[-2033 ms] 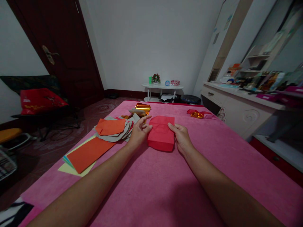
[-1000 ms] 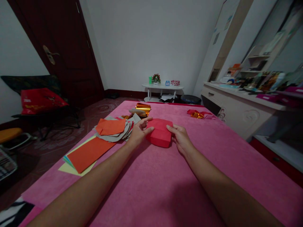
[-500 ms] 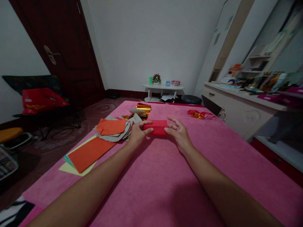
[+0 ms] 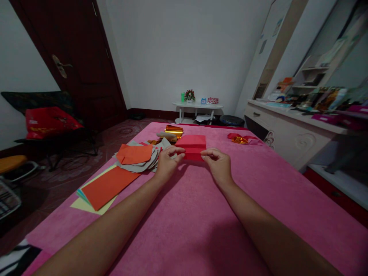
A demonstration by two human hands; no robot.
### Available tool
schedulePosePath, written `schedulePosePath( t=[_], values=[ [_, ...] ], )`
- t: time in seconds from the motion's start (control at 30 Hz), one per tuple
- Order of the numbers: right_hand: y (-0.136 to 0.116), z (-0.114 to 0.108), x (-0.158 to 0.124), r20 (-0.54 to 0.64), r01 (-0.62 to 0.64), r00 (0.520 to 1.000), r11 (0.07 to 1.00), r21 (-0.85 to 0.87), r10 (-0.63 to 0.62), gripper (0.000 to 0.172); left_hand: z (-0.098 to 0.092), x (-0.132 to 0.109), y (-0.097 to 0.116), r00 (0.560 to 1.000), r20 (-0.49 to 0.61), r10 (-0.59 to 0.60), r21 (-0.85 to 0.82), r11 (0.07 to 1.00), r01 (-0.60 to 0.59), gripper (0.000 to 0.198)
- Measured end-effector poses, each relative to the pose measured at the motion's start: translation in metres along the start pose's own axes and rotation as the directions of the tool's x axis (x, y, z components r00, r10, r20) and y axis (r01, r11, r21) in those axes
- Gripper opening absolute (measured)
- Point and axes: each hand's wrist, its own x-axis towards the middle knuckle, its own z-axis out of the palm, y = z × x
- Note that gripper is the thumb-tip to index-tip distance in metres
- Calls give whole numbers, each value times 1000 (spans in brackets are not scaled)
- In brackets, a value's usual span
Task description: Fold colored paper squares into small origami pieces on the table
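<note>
A creased sheet of red paper point(image 4: 192, 142) is held up over the pink cloth point(image 4: 189, 214) in the middle of the view. My left hand point(image 4: 168, 161) pinches its left edge between thumb and fingers. At the right edge, my right hand point(image 4: 218, 165) has the paper between thumb and fingertips. Fold lines run across the sheet, and its upper part leans away from me. Just left of my left hand lies a pile of grey paper pieces point(image 4: 140, 166) with an orange piece point(image 4: 135, 153) on top.
Orange sheets point(image 4: 110, 186) lie over yellow and blue ones at the left. A gold foil roll point(image 4: 174, 131) is at the far side, and red and gold scraps point(image 4: 240, 139) are at the far right. Beyond stand a small white table point(image 4: 198, 104) and a dresser point(image 4: 290, 126).
The red paper has opened upward, showing a taller upper part and more creases. The fingers of my right hand have closed in to a pinch on its lower right edge.
</note>
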Motion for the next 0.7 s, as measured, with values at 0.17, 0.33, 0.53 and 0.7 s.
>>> schedulePosePath(
  t=[0.17, 0.33, 0.53, 0.7],
  values=[
    [-3, -2, 0, -81, 52, 995, 999, -4, -52, 11, 0, 0, 0, 964, -168, 205, 200, 965, -171, 14],
    [-4, -2, 0, -76, 61, 995, 998, 15, -60, 12, 5, -2, -1, 978, -184, 95, 131, 989, -71, 31],
    [-3, -1, 0, -28, 68, 997, 997, 26, -68, 10, 7, -1, 7, 992, -77, -99, -19, 995, 97, 51],
    [-1, 0, -1, 13, -24, 1000, 999, 45, 24, 5, 3, -1, 8, 985, 3, -174, -69, 982, 174, 41]
  ],
)
